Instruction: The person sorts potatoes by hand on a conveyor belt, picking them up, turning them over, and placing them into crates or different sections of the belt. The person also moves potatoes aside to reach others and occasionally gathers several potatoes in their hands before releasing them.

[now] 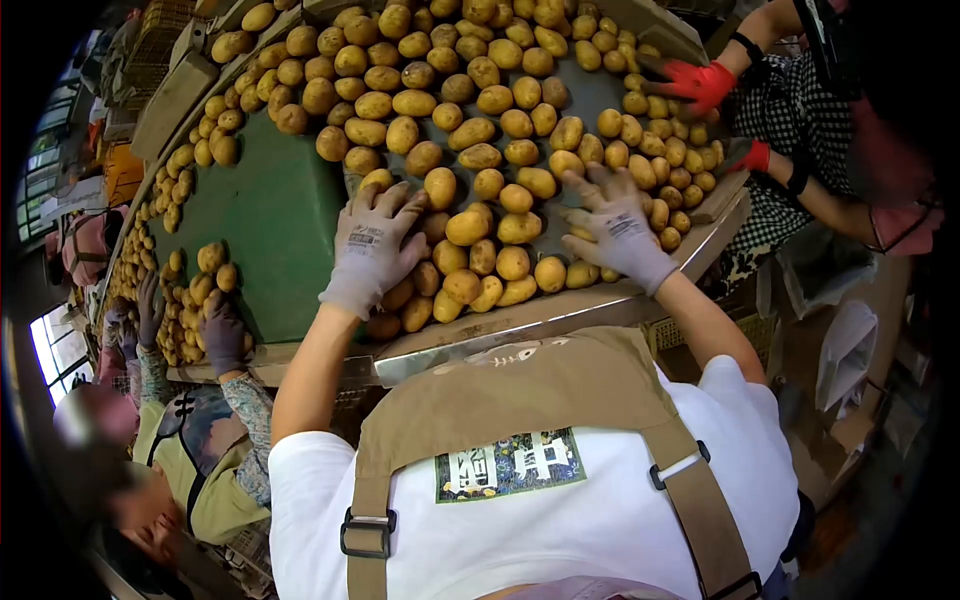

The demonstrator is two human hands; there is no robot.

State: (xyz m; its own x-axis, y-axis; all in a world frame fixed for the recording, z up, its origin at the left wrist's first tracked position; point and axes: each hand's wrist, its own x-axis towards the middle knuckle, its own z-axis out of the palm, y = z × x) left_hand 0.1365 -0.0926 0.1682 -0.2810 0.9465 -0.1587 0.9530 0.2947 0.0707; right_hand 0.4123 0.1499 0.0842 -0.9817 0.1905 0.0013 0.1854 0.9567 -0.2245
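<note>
A: Your brown apron sits closest, lol. Potatoes where?

B: All over the table, heaped beyond and between your hands. Your left hand has its fingers fanned out against some, unclenched. Same with your right hand, near the red gloves.

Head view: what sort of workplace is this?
Probably a potato sorting or packing site: potatoes cover a long worktable, co-workers in gloves stand around it, and stacked crates are behind.
</note>
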